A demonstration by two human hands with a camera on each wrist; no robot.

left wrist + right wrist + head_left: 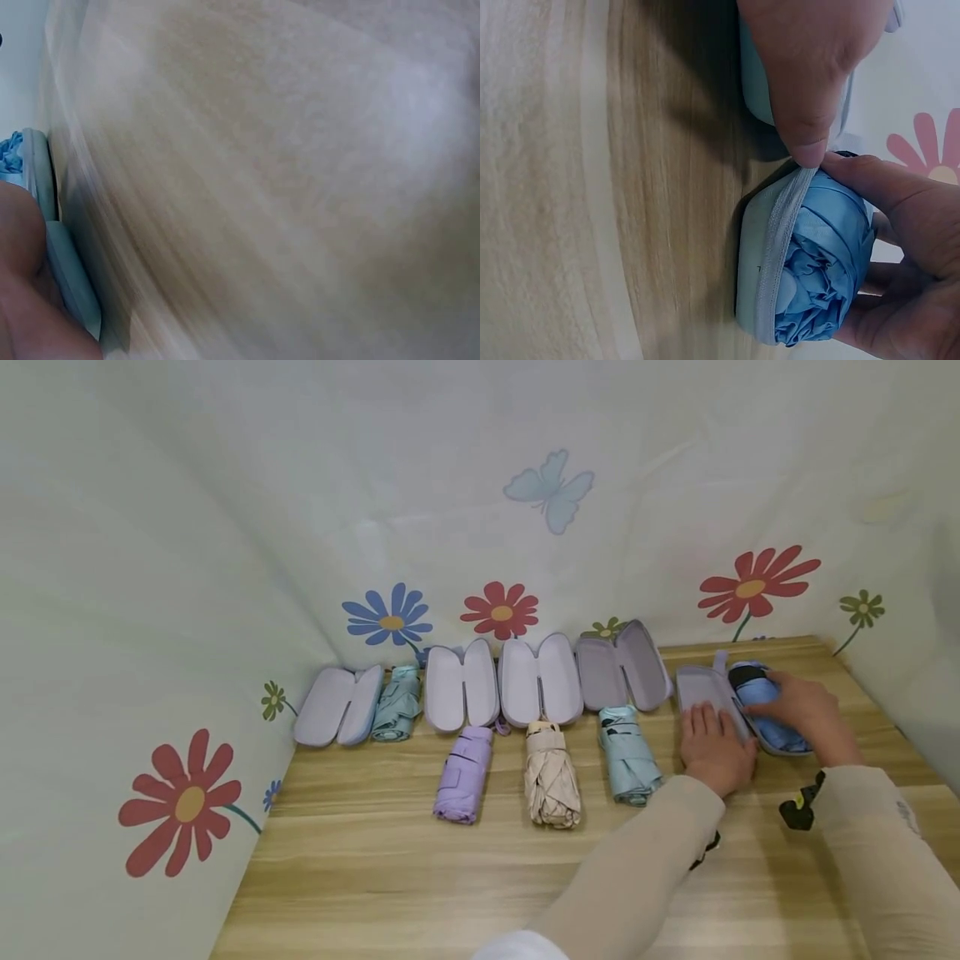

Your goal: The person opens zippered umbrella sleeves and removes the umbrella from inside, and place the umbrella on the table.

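Observation:
At the right end of the row lies an open zippered case [699,680], with a folded blue umbrella [780,735] in its right half. My right hand [808,706] holds this umbrella from above, thumb on one side and fingers on the other. The left hand [716,750] rests flat on the left half of the case, fingers extended. In the right wrist view, its thumb touches the zipper edge beside the bunched blue fabric. A folded teal umbrella [628,760] lies just left of my left hand.
Open cases [461,685] line the back of the wooden table [390,877]. A purple umbrella [463,777] and a beige umbrella [551,777] lie before them; another teal umbrella [396,706] sits between two cases. Flower-printed cloth walls [450,510] border the table.

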